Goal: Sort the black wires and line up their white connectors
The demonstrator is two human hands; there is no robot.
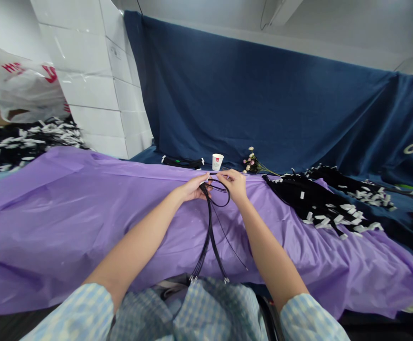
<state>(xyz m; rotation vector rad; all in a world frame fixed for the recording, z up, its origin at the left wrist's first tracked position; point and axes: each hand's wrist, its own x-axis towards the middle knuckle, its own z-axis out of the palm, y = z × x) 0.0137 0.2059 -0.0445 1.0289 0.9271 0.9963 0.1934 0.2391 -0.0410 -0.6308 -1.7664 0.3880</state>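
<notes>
Both my hands are stretched out over a purple plastic sheet point(67, 208). My left hand point(192, 188) is closed on a bundle of thin black cords point(209, 232), which hangs down toward my lap with small metal ends near my checked shirt. My right hand point(234, 184) pinches a loop of the same cords close beside the left hand. A single loose cord trails off to the right below the loop.
A heap of black cords with white tags point(320, 201) lies to the right, another heap point(24, 139) at far left. A paper cup point(217, 161), small flowers point(252, 163), a blue cloth backdrop point(263, 104), white boxes point(96, 71) and a plastic bag point(24, 90) stand behind.
</notes>
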